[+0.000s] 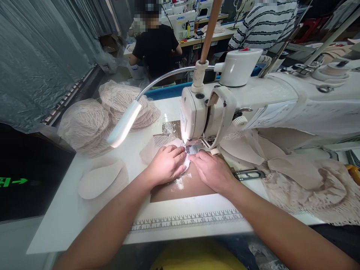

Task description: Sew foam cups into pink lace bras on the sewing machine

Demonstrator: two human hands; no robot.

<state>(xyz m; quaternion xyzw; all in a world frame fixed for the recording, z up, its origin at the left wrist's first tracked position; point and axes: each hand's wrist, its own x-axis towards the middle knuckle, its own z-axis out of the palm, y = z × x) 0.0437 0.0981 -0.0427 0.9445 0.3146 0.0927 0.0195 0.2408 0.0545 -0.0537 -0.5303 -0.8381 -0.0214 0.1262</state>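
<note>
My left hand (168,163) lies flat with fingers stretched over a pale lace fabric piece (160,144), just left of the needle area of a white sewing machine (194,112). My right hand (210,168) rests on the other side, its fingers reaching toward the fabric edge by the presser foot. Both hands sit over a brown sheet (171,189) on the white table. The strongly lit fabric edge runs between them under the machine head. My fingertips partly hide it.
Stacks of lace pieces (84,123) lie at the left, near a lamp (125,123) on a bent arm. A smooth oval piece (99,180) lies closer. Thread snips (249,174) and bunched beige lace fabric (312,191) are on the right. Two people sit beyond.
</note>
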